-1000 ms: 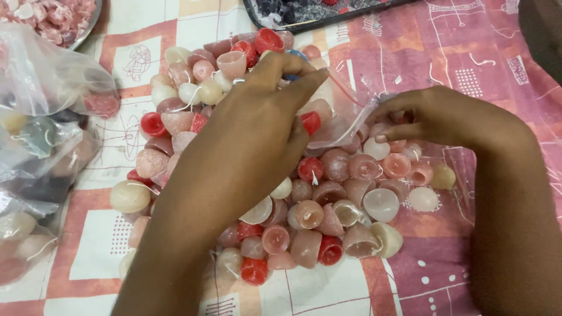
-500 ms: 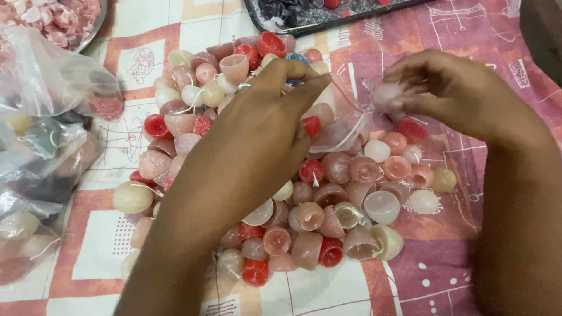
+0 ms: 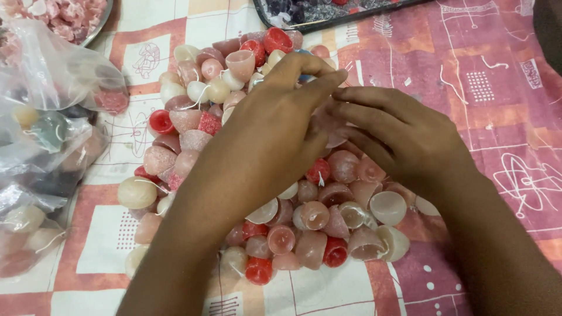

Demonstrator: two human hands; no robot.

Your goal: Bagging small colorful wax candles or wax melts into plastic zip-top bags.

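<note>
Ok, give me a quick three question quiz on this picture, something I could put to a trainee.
1. True or false: the left hand and the right hand meet over the pile of small candles.
2. What lies at the left edge of the cloth? A) a clear plastic bag of candles B) a wooden box C) a stack of plates
3. Fill in: the candles lie on a patterned ____ in red, pink and white.

Key
1. True; their fingertips come together above the heap.
2. A, the clear plastic bag.
3. Cloth, the patterned cloth.
</note>
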